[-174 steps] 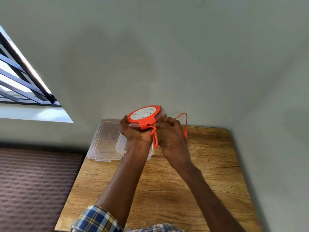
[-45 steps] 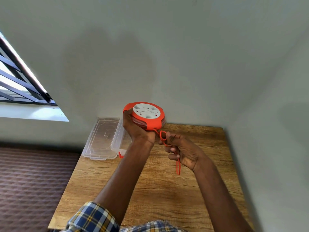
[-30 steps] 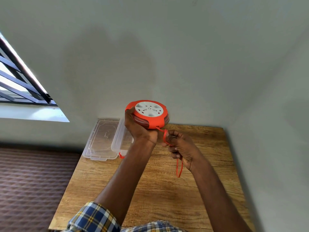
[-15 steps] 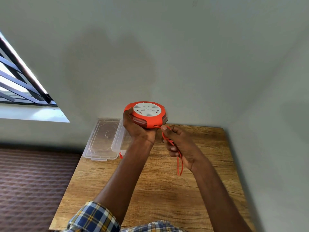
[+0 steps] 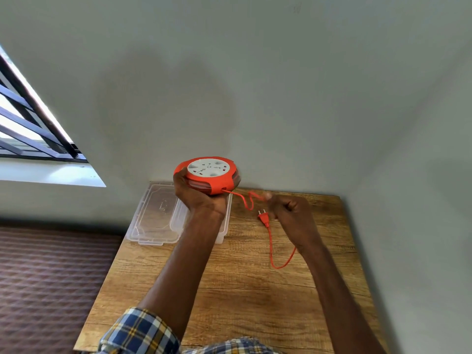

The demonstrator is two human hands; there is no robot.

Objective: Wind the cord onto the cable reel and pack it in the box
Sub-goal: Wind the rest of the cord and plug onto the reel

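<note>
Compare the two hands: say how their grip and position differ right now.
The left hand wraps around the cable reel and holds it raised above the box; the right hand is closed on the thin cord, lower and nearer the table. The left hand is sharp, the right hand's fingertips are blurred. Both hold orange parts of one device.

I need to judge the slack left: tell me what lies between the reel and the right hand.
In the head view, only a short kinked stretch of orange cord spans from the reel to the right hand; bare wooden table shows beneath.
</note>
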